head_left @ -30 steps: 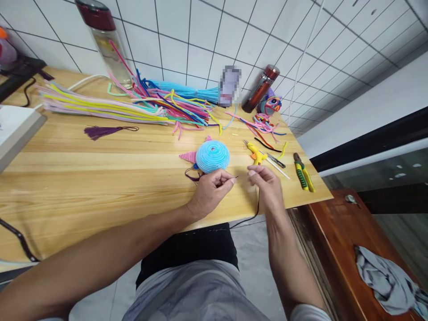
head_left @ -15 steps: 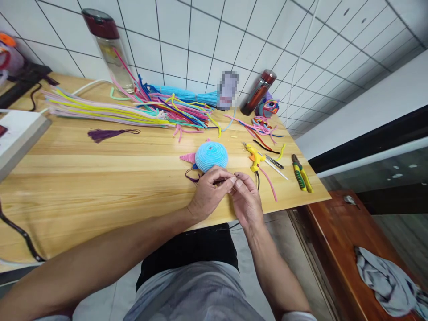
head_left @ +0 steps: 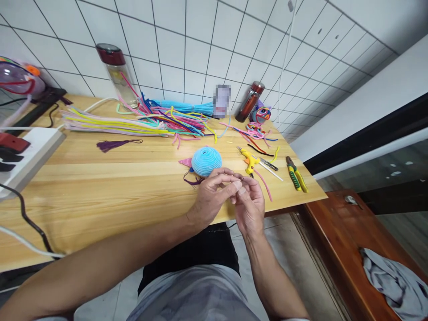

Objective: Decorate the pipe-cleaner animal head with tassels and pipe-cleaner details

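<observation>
My left hand (head_left: 214, 196) and my right hand (head_left: 249, 203) meet over the table's front edge, fingertips pinched close together. A dark purple cord (head_left: 192, 182) runs out beside my left hand, which appears closed on it. Whatever lies between the right fingertips is too small and covered to make out. Just beyond my left hand sits a light blue coiled dome (head_left: 206, 161), with a pink cone (head_left: 185, 162) sticking out on its left.
Right of my hands lie a yellow glue gun (head_left: 249, 161), a dark cutter knife (head_left: 269, 165) and green-yellow pliers (head_left: 296, 174). Behind are bundled pipe cleaners (head_left: 117, 125), a purple tassel (head_left: 113, 145), a clear bottle (head_left: 118, 78) and a brown flask (head_left: 249, 102). A power strip (head_left: 40, 151) stands left.
The view has tilted and shifted, so the table items appear slightly lower and further left. My hands remain pinched together, a little further from the blue dome.
</observation>
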Demonstrator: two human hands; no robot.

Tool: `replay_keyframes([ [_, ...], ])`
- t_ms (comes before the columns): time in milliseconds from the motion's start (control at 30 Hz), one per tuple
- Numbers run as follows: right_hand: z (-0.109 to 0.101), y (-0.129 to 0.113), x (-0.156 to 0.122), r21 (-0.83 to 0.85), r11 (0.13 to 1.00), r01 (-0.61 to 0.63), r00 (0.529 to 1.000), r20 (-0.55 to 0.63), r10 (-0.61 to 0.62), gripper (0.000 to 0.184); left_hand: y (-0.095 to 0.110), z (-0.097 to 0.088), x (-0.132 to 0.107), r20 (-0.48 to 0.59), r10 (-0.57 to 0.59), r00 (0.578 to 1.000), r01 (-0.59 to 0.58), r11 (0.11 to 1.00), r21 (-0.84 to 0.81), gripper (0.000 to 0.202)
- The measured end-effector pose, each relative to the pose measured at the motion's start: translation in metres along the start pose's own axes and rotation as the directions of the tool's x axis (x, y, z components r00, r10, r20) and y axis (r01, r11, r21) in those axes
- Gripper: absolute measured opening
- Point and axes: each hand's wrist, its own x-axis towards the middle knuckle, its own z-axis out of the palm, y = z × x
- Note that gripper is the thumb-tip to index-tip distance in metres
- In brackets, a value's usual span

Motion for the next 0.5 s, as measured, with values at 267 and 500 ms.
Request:
replay_keyframes([
  [267, 0.006, -0.021, -0.005, -0.025, 1.000, -0.014, 0.994, 0.106, 0.017, 0.039, 0.009, 0.018, -0.013, -0.055, -0.058, 0.997, 0.054, 0.995, -0.079, 0.023],
  [500, 0.000, -0.020, -0.012, -0.105, 0.993, 0.053, 0.992, 0.118, -0.041, 0.032, 0.000, 0.030, -0.022, -0.147, -0.069, 0.987, 0.047, 0.988, -0.150, 0.022],
])
